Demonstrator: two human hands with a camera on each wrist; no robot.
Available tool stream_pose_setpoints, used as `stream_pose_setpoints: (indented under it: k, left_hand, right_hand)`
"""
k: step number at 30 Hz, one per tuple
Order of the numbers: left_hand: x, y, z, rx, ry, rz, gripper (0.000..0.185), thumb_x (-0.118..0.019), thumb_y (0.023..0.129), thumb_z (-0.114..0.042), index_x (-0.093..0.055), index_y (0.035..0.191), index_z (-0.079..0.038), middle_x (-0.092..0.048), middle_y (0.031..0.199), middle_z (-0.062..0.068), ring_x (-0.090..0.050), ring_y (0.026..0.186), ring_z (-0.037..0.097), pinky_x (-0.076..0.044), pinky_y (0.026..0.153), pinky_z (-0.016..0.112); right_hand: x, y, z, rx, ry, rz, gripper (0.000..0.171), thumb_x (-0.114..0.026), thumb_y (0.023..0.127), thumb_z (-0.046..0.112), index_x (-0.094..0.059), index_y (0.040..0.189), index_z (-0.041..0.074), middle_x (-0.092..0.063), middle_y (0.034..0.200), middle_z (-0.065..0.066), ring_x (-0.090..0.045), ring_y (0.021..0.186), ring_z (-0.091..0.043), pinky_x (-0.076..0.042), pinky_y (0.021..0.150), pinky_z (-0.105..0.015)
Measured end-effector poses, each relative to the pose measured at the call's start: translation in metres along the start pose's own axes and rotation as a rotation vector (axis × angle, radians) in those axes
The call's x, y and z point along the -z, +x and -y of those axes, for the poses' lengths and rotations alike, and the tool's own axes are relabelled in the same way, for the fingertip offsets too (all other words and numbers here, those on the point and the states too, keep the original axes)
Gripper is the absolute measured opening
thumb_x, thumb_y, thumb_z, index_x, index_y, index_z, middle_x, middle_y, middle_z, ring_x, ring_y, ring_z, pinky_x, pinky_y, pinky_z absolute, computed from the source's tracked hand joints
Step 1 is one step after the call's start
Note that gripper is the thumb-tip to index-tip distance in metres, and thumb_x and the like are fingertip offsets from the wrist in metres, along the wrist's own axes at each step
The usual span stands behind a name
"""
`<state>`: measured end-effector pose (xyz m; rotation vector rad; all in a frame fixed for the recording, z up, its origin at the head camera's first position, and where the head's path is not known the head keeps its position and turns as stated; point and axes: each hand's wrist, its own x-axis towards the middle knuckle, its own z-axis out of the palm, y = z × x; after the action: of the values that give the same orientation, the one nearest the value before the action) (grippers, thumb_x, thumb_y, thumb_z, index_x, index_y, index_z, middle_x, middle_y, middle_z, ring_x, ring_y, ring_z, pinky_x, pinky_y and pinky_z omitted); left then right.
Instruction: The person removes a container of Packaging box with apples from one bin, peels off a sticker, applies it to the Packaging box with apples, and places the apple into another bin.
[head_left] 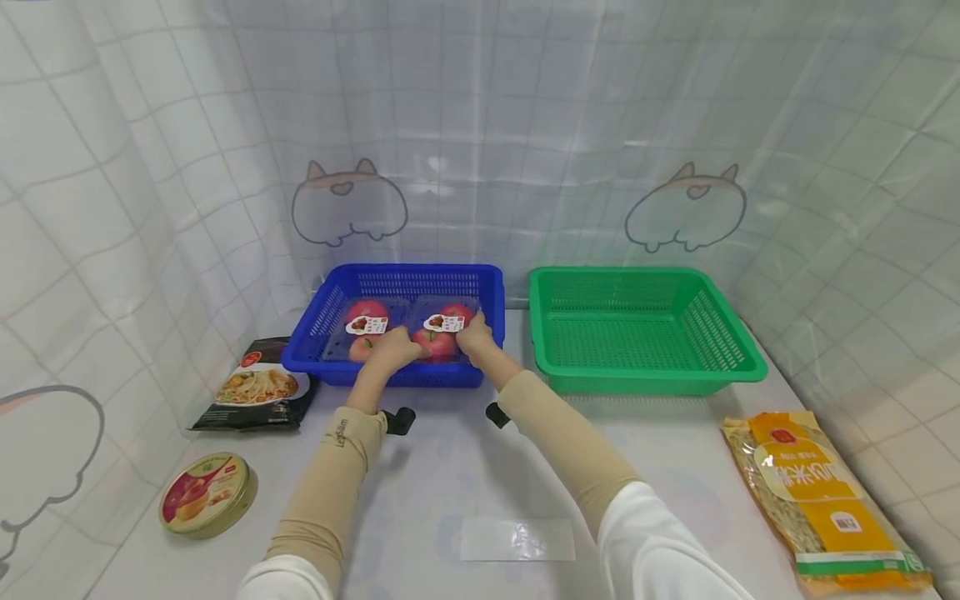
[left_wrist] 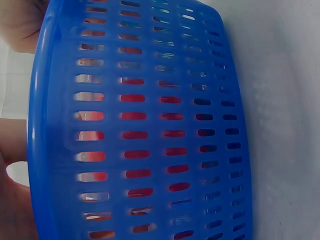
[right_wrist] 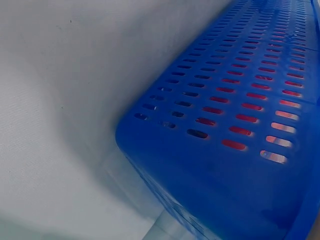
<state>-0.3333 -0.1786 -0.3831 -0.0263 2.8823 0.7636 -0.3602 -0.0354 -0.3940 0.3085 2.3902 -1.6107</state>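
Observation:
In the head view, two clear plastic packs of red apples stand side by side in a blue basket [head_left: 382, 377]. Both hands reach in over the basket's near rim to the right apple pack [head_left: 435, 343]. The left hand [head_left: 397, 348] grips its left side, and the right hand [head_left: 476, 335] grips its right side; the fingertips are partly hidden. Left of that lies the other apple pack [head_left: 367, 308], with a white label like its neighbour's. Through the slots of the basket wall [left_wrist: 150, 110], the left wrist view shows red fruit. The right wrist view mainly holds the basket's outer corner [right_wrist: 200, 165].
A green basket [head_left: 645, 379] stands right of the blue one. To the left lie a black noodle packet [head_left: 258, 387] and a round tin [head_left: 206, 496]. A yellow bag of dried food [head_left: 821, 500] lies at the right, and a clear strip [head_left: 517, 540] lies in front.

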Motion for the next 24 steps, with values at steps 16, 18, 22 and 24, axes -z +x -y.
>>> stream_pose_setpoints:
  k: [16, 18, 22, 24]
  left_hand:
    - [-0.004, -0.006, -0.014, 0.107, 0.155, 0.033, 0.044, -0.053, 0.079, -0.027, -0.060, 0.110, 0.004, -0.059, 0.113, 0.022, -0.056, 0.090, 0.033, -0.047, 0.078, 0.052]
    - [-0.005, -0.007, -0.015, 0.124, 0.137, 0.043, 0.045, -0.053, 0.080, -0.027, -0.058, 0.113, 0.004, -0.058, 0.115, 0.022, -0.055, 0.093, 0.034, -0.045, 0.081, 0.054]
    - [-0.005, -0.007, -0.018, 0.139, 0.117, 0.041, 0.048, -0.052, 0.082, -0.027, -0.056, 0.117, 0.005, -0.055, 0.118, 0.025, -0.055, 0.098, 0.037, -0.044, 0.083, 0.056]
    - [-0.004, -0.007, -0.018, 0.139, 0.110, 0.040, 0.049, -0.051, 0.082, -0.028, -0.055, 0.118, 0.006, -0.055, 0.119, 0.026, -0.055, 0.100, 0.038, -0.043, 0.084, 0.057]
  right_hand:
    - [-0.043, 0.124, -0.058, -0.063, 0.008, 0.025, 0.102, -0.069, 0.076, 0.017, 0.002, 0.148, 0.021, -0.011, 0.150, -0.019, -0.013, 0.137, -0.034, -0.030, 0.103, -0.050]
    - [-0.047, 0.136, -0.062, -0.077, 0.004, 0.018, 0.100, -0.069, 0.075, 0.017, -0.001, 0.148, 0.019, -0.014, 0.148, -0.019, -0.015, 0.136, -0.034, -0.031, 0.102, -0.049]
    - [-0.054, 0.162, -0.070, -0.122, 0.074, 0.042, 0.102, -0.070, 0.076, 0.016, 0.002, 0.149, 0.021, -0.015, 0.149, -0.015, -0.025, 0.132, -0.031, -0.034, 0.100, -0.048]
    - [-0.056, 0.171, -0.073, -0.148, 0.103, 0.056, 0.101, -0.068, 0.077, 0.016, 0.004, 0.149, 0.020, -0.014, 0.151, -0.011, -0.031, 0.128, -0.028, -0.037, 0.098, -0.046]
